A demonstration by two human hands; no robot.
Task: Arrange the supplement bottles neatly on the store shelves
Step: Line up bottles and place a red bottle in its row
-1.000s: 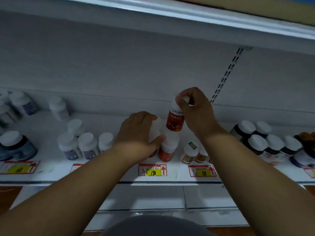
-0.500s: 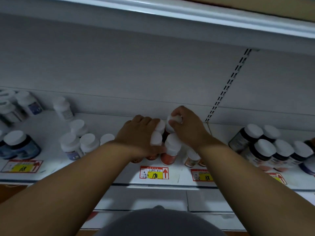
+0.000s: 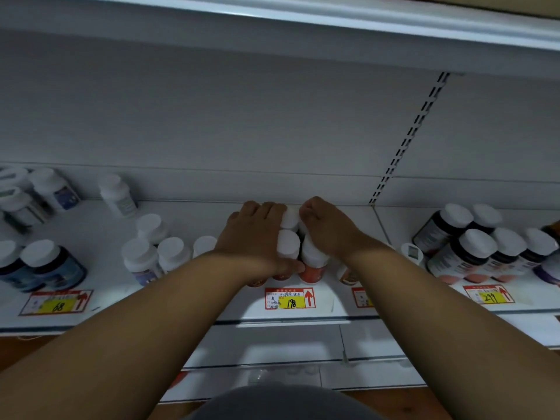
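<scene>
Red-labelled bottles (image 3: 312, 265) sit mid-shelf, just behind the 198 price tag (image 3: 290, 298). A second ago the right hand (image 3: 328, 231) held one of them up in the air by its cap; now it's down in the back of the cluster, so that bottle looks placed. Judgement: this group is nearly done, just being squared up.

Left hand (image 3: 257, 241) wraps the left side of the cluster, fingers curled over the caps, thumb low against a front bottle. Right hand is curled over the right-rear cap; can't tell if it's pinching or only pressing.

Counts, visible only:
- red bottles: three white caps show between the hands, a fourth red base peeks under the left wrist; more may be hidden.
- small white bottles (image 3: 157, 253) left of the left arm: four.
- dark blue jars (image 3: 45, 265) far left: two.
- white bottles at left rear (image 3: 116, 195): one standing alone, a few more at the edge, blurred.
- dark bottles (image 3: 472, 253) on the right: about six, packed.
- price tags: four, one half covered by the right arm.

Shelf (image 3: 91, 310) left side is loosely spaced, likely the next bit to tidy.
</scene>
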